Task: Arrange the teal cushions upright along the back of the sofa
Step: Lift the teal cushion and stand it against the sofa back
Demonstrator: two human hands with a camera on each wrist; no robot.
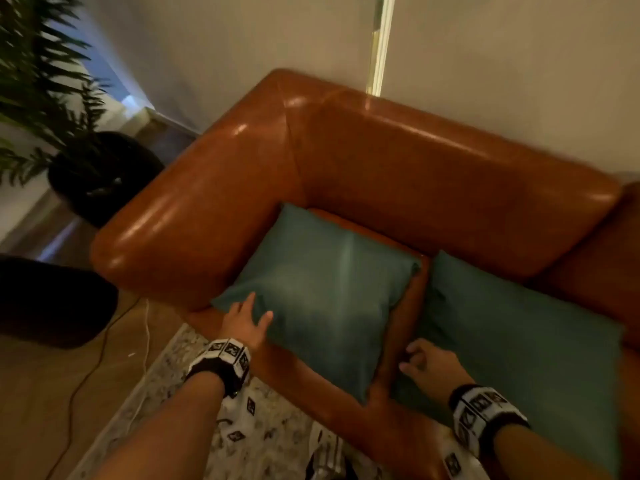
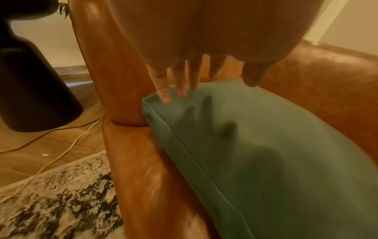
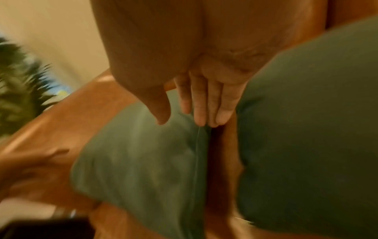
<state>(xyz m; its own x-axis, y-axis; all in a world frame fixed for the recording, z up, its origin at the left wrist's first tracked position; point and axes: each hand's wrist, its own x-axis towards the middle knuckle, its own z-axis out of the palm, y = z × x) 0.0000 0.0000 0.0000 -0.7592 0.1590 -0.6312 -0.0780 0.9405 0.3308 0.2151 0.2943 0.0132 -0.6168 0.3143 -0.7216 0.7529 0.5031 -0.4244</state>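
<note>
Wristbands (image 1: 225, 358) bearing unreadable black-and-white markers flank flat teal cushions (image 1: 322, 292).

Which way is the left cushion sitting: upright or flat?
Flat. The left cushion lies face up on the sofa seat, not leaning on the backrest.

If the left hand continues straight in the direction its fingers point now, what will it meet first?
Most likely the left teal fabric cushion: the left hand already has its fingertips at that cushion's near corner. Beyond lies the brown leather sofa's armrest. Actual contact is unclear.
</note>
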